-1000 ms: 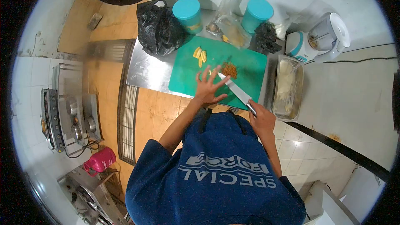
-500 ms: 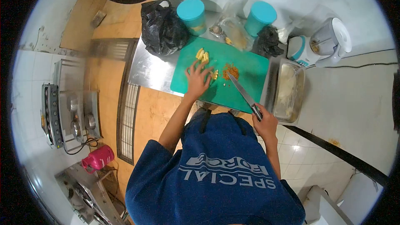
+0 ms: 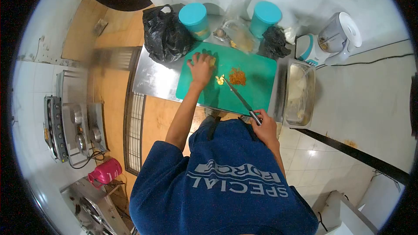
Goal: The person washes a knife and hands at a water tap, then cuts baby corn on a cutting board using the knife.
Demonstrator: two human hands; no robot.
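Note:
My left hand [image 3: 201, 70] is over the upper left of the green cutting board [image 3: 257, 93], its fingers bent and apart at the yellow pieces [image 3: 212, 62], which it partly covers. Whether it grips one is hidden. My right hand [image 3: 264, 127] is wrapped round the handle of a knife [image 3: 239, 97]. The blade lies low over the board, its tip beside a small cluster of cut yellow bits [image 3: 220, 80]. Just right of the tip sits a pile of finely chopped orange-brown food [image 3: 237, 77].
Behind the board stand a black bag [image 3: 164, 35], two turquoise-lidded containers [image 3: 193, 17] [image 3: 264, 17], a clear bag [image 3: 239, 35] and a small black bag [image 3: 275, 42]. A metal tray [image 3: 299, 93] and a blender [image 3: 333, 39] are at the right.
My left hand has moved from beside the cut yellow bits up and left to the yellow pieces. The knife in my right hand has shifted left, its tip now nearer the cut bits.

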